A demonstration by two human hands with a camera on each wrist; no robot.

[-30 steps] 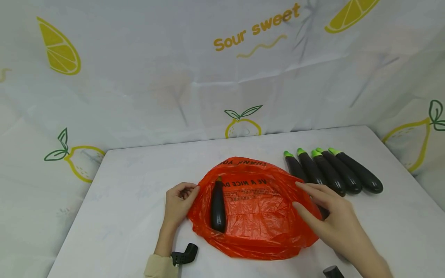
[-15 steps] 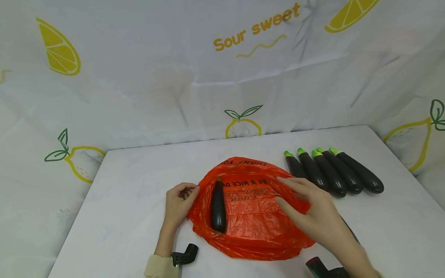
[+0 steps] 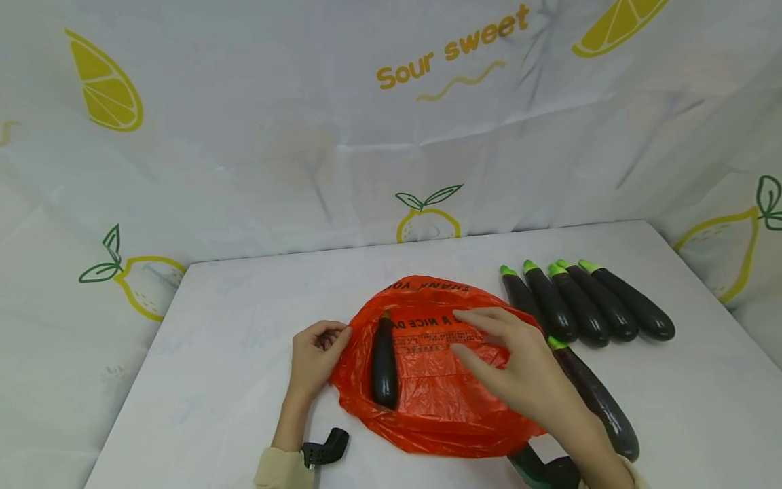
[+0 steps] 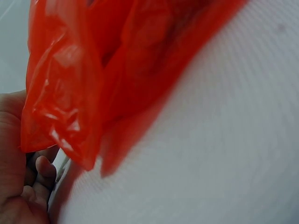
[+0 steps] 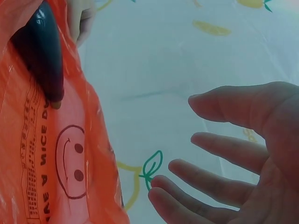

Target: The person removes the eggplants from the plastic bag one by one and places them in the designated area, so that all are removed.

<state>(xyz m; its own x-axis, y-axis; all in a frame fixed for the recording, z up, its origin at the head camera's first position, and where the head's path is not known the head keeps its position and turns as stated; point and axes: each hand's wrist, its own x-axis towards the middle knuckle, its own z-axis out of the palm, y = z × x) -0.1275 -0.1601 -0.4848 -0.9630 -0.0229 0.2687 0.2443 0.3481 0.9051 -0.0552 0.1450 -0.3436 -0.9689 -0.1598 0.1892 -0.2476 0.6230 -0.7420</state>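
Note:
An orange-red plastic bag (image 3: 446, 435) lies spread on the table with its mouth open. Inside it, toward the left, is one dark eggplant (image 3: 383, 363). My left hand (image 3: 314, 360) pinches the bag's left rim between thumb and fingers; the left wrist view shows the bag's crumpled edge (image 4: 70, 102) at that hand (image 4: 16, 163). Over the bag's right part hovers my right hand (image 3: 519, 360), holding nothing, its fingers (image 5: 210, 182) apart and loosely extended. A single eggplant (image 3: 601, 401) lies beside the right forearm, partly covered by it.
Several more eggplants (image 3: 586, 309) with green caps lie side by side behind the bag's right edge. A white table (image 3: 232, 380) is under everything, with a lemon-printed curtain (image 3: 275, 136) behind it. Black wrist cameras (image 3: 326, 448) sit on both forearms.
My right hand has moved left, from the bag's right rim to over its inside. The eggplant beside the right forearm has come into fuller view. My left hand stays put.

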